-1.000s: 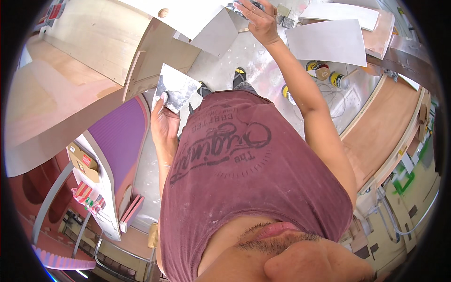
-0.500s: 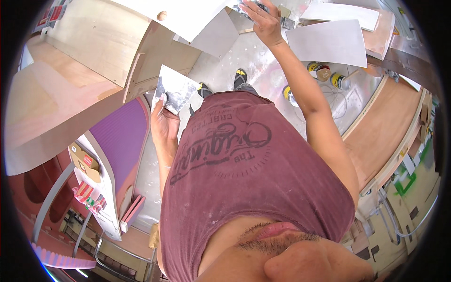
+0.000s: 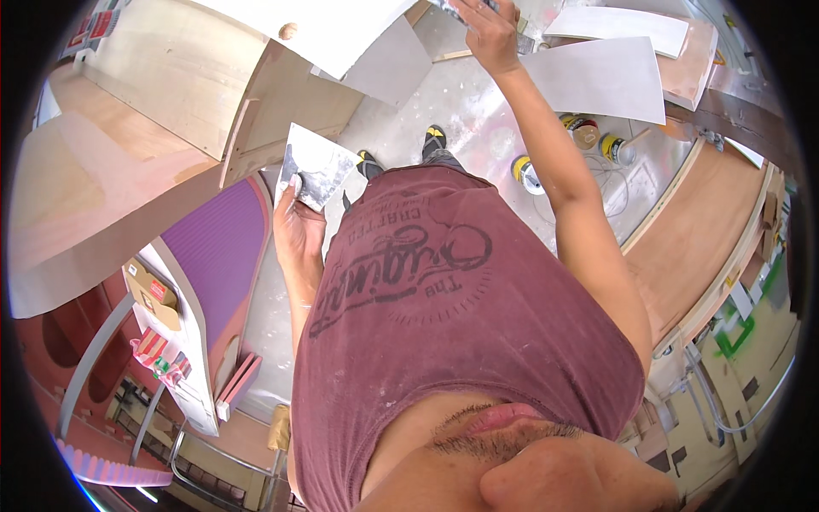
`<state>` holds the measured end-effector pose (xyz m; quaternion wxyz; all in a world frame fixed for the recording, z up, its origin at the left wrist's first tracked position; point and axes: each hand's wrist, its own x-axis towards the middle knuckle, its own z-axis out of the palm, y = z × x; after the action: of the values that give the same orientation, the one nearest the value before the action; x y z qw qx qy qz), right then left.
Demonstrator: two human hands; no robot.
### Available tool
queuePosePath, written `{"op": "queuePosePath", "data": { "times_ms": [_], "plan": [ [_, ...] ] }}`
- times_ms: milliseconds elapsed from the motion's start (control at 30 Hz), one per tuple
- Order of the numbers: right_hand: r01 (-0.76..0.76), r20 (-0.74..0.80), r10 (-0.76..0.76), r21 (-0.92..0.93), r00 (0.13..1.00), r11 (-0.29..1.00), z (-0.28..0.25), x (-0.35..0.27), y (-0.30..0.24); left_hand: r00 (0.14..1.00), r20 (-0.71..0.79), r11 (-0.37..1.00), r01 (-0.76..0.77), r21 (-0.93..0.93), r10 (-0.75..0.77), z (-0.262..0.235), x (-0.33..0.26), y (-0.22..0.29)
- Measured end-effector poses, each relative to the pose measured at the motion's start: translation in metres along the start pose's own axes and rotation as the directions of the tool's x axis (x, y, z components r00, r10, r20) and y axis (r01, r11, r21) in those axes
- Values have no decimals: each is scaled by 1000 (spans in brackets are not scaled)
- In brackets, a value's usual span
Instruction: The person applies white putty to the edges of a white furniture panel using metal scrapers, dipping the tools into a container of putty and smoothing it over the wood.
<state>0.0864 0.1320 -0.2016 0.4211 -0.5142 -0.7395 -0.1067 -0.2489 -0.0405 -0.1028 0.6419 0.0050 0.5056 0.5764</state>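
My left hand grips a flat, pale metal plate by its lower corner, with the thumb on top. Grey and white smears of filler cover part of the plate's face. Reaching far forward, my right hand is closed around a flat scraper, which is partly hidden by the fingers and cut off by the top edge. Close by on the left is a large white panel with a small brownish patch on it; I cannot tell whether the scraper touches it.
Left stands a curved wooden structure. Several paint tins and a cable lie on the spattered floor at right. White sheets rest beyond them, near a curved wooden panel. A purple panel leans at lower left.
My right hand has shifted slightly to the right and farther up with the scraper. My left hand and the plate have hardly moved.
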Motion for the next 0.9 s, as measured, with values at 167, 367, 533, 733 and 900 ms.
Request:
{"op": "queuePosePath", "data": {
  "times_ms": [167, 367, 533, 733, 900],
  "plan": [
    [-8, 32, 6, 44, 999, 999, 10, -4, 8, 1000, -14, 1000, 8, 10, -8, -7, 2, -1],
    [4, 8, -4, -16, 1000, 1000, 4, 6, 11, 999, -37, 1000, 0, -8, -1, -10, 4, -3],
    [4, 8, -4, 52, 1000, 999, 17, 2, 23, 999, -37, 1000, -1, 10, 2, -10, 3, -4],
    [16, 3, -17, 58, 1000, 998, 2, 4, 25, 999, -35, 1000, -6, -13, 6, -14, 2, -5],
    [15, 26, -16, 57, 1000, 998, 14, 13, 34, 999, -51, 1000, 3, 0, -3, -7, 1, -5]
  ]
}}
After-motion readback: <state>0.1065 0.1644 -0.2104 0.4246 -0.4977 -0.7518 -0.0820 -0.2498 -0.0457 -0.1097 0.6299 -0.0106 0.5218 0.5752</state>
